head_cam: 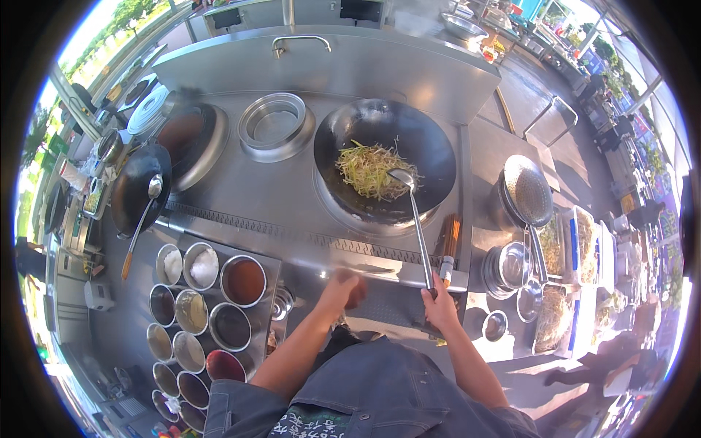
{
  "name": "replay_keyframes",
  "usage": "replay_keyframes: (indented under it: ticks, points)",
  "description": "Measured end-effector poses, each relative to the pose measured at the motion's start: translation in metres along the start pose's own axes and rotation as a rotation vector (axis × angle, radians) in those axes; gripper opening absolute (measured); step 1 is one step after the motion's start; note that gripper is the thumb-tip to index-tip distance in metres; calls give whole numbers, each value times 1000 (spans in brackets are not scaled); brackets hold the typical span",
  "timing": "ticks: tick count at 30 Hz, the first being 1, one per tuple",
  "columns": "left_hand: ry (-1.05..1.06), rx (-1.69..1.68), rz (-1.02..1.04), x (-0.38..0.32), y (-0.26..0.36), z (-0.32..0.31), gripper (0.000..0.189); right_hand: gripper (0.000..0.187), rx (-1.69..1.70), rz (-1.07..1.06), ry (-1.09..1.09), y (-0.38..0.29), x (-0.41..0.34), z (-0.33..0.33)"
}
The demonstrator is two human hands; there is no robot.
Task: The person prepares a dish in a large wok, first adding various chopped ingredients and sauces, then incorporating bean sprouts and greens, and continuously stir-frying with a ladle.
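A large black wok [383,164] sits on the right burner of the steel range. Pale and green shredded vegetables [372,169] lie in it. My right hand [440,306] grips the handle of a steel ladle [419,230], whose bowl rests at the right side of the shreds. Near the range's front edge, my left hand [346,293] is blurred and away from the wok; its fingers look curled, but whether it holds anything is unclear. A bamboo wok brush [451,243] lies just right of the ladle's shaft.
Left are steel pots of seasonings [243,280], a second wok [141,191] with a ladle in it, and a round steel pan [275,123]. A perforated strainer [527,189], bowls [513,265] and trays of shreds [553,320] stand right. Behind the range, a faucet [301,38] juts out.
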State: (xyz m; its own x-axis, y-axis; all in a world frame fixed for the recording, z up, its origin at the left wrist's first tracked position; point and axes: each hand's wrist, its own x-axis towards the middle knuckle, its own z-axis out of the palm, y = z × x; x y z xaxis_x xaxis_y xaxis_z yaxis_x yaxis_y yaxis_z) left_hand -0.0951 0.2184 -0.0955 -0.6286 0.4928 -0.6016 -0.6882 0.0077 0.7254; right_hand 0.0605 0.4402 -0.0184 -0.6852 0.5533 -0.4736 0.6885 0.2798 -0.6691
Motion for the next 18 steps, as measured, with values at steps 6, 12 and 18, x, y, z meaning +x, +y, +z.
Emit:
replay_keyframes:
  ticks: [6, 12, 18]
  points:
    - [426, 323, -91, -127, -146, -89, 33, 66, 157, -21, -133, 40, -3, 17]
    - [749, 762, -381, -235, -231, -114, 62, 61, 194, -51, -98, 67, 4, 26]
    - [795, 730, -509, -280, -312, -159, 67, 55, 213, -149, -100, 46, -19, 18]
